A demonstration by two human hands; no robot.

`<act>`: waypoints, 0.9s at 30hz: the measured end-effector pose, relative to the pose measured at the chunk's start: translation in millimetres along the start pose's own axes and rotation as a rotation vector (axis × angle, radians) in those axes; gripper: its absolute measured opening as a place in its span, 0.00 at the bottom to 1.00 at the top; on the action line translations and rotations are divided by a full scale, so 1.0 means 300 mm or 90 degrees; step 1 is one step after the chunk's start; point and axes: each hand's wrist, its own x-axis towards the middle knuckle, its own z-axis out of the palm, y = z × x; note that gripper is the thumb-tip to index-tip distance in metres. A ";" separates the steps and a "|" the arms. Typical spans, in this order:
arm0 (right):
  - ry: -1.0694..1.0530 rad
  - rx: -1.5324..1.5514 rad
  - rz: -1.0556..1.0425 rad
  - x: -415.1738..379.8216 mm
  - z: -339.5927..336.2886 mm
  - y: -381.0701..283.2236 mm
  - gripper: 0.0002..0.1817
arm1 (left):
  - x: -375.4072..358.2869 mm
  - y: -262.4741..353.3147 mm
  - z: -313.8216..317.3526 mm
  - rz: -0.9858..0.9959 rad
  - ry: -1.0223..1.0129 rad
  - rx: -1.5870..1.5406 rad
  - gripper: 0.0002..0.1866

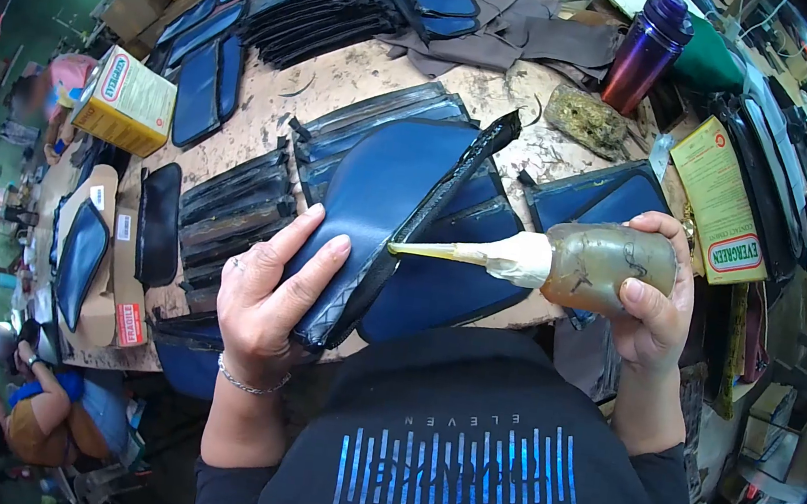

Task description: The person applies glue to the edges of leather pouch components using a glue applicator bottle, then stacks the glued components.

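Observation:
My right hand (658, 293) is wrapped round a cloudy glue bottle (613, 268) lying nearly level. Its long yellowish nozzle points left, and the tip touches the black edge strip of a blue panel (383, 169). My left hand (280, 287), with a bracelet at the wrist, rests on the lower left part of that panel, thumb and fingers apart; the fingertips lie on the blue surface. The panel is tilted, with its black strip running diagonally. Beneath it lie more blue pieces (448, 303) with black edges.
A yellow-and-white can (127, 102) stands at the left, and a yellow-green can (722, 201) at the right. A purple-red bottle (646, 60) stands at the back right beside a crusty block (586, 121). Black strips (321, 20) are stacked at the back. A person (66, 412) sits at lower left.

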 end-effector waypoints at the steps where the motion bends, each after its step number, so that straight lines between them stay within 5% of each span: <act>1: -0.003 0.002 0.001 -0.002 0.001 0.001 0.27 | -0.001 0.000 0.000 -0.004 0.000 0.001 0.15; 27: 0.006 0.048 0.039 -0.066 0.073 0.038 0.31 | -0.005 -0.008 0.035 -0.058 0.030 -0.019 0.16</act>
